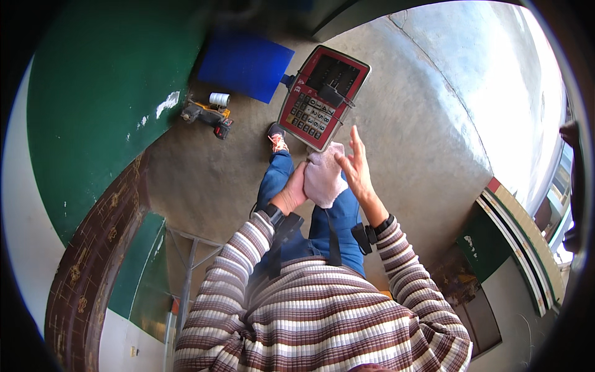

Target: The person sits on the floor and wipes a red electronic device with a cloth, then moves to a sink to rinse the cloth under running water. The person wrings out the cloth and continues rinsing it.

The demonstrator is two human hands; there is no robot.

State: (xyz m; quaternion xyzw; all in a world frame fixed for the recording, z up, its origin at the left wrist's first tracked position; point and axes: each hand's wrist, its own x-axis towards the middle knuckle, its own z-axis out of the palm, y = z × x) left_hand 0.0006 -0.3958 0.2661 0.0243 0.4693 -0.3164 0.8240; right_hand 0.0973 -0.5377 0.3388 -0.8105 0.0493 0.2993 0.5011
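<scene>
A pale pink cloth (325,179) hangs in front of my thighs, bunched at its left edge in my left hand (293,186). Just to its right, my right hand (358,169) is raised with thumb and fingers apart. Whether that thumb touches the cloth, I cannot tell. Beyond both hands stands a red weighing-scale indicator (304,100) with a dark display and a number keypad; its near corner overlaps the cloth's top edge in view. A small black device (331,95) lies across the indicator, with thin dark cords or wires around it.
A blue flat platform (246,65) adjoins the indicator at the left. By the green wall (116,69), a yellow-and-black cordless power tool (209,116) rests on the concrete floor (399,139) beside a white spool (219,98). A metal frame (189,260) stands behind left; a bright doorway opens at right.
</scene>
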